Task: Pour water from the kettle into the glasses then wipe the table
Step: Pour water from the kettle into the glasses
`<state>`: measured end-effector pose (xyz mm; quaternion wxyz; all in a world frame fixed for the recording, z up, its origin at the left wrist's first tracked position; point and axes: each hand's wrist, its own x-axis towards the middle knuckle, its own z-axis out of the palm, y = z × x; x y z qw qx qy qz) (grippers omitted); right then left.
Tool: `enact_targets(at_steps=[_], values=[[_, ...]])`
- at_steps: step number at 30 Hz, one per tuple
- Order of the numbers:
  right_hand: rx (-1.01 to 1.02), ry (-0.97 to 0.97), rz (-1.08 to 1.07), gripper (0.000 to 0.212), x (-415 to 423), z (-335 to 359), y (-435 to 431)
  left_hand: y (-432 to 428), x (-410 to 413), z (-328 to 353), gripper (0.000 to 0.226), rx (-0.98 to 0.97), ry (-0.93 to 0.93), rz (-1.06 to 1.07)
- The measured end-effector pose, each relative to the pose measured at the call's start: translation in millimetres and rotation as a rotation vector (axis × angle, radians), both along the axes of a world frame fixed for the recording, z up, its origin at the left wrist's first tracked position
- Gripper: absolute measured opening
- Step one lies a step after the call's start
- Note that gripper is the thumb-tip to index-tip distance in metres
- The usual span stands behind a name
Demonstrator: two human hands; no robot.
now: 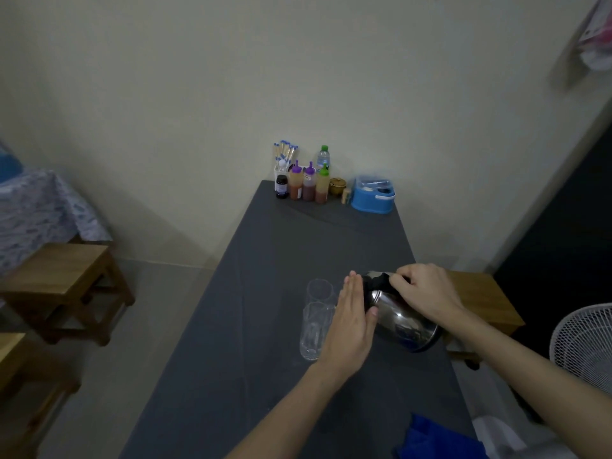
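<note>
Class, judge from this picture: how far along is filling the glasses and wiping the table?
Done: nothing certain; the two tall clear glasses show no plain water level. In hand: the right hand grips the shiny steel kettle by its handle, tilted toward the glasses, with the left hand flat against its side. Left: filling the glasses, then wiping the dark grey table, perhaps with the blue cloth at its near edge.

My view is dim and greenish (soft throughout), edges bend from the wide lens, faint glints on the kettle [402, 313].
</note>
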<state>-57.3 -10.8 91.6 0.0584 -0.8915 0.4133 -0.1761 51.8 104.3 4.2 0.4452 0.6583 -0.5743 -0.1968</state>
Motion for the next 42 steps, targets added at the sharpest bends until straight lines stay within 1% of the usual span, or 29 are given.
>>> enact_targets(at_steps=[8, 12, 16, 20, 24, 27, 31, 33, 39, 42], values=[[-0.003, 0.002, 0.01, 0.043, 0, 0, 0, -2, 1, 0, 0.061, 0.006, 0.002, -0.006], [0.024, -0.042, -0.007, 0.046, -3, -3, 0, -3, 1, 1, 0.06, 0.01, -0.018, -0.018], [0.111, -0.146, -0.05, 0.045, -11, -11, -1, -7, 1, 3, 0.061, 0.023, -0.055, -0.033], [0.196, -0.278, -0.117, 0.042, -20, -24, -2, -11, 0, 6, 0.076, 0.01, -0.111, -0.044], [0.361, -0.453, -0.182, 0.041, -29, -38, 0, -16, -4, 7, 0.082, -0.015, -0.18, -0.064], [0.444, -0.554, -0.233, 0.04, -36, -48, 0, -20, -5, 9, 0.08, -0.022, -0.239, -0.079], [0.495, -0.658, -0.293, 0.038, -40, -58, -4, -27, -7, 11, 0.07, -0.044, -0.304, -0.105], [0.515, -0.701, -0.319, 0.041, -44, -61, -7, -32, -8, 13, 0.066, -0.05, -0.329, -0.113], [0.487, -0.692, -0.349, 0.035, -49, -57, -24, -54, -11, 14, 0.069, -0.052, -0.348, -0.135], [0.431, -0.601, -0.312, 0.035, -46, -46, -32, -65, -10, 12, 0.073, -0.048, -0.319, -0.128]])
